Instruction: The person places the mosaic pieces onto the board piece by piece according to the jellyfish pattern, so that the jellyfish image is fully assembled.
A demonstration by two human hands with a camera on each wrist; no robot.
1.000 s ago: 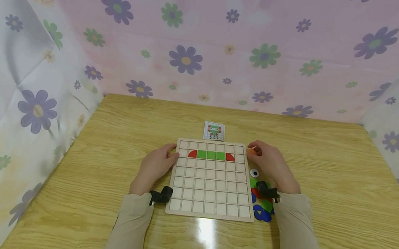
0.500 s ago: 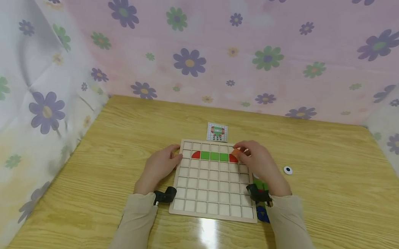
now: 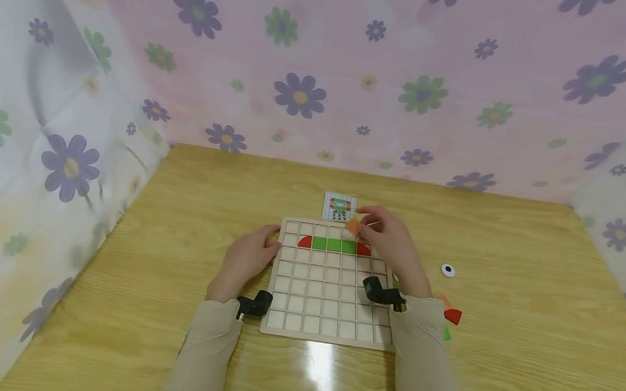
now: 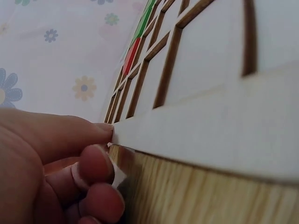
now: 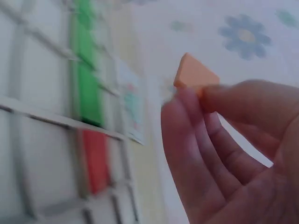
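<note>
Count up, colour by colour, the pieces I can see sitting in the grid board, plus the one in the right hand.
Green squares: 3
Red pieces: 2
Orange piece in the right hand: 1
Total: 6

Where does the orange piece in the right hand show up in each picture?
Head: the orange piece is right of centre, at the grid board's far edge, in the right hand.
Left wrist: not in it.
Right wrist: right of centre, upper half, pinched by the fingers.
Shared landmark: the grid board, in all three.
</note>
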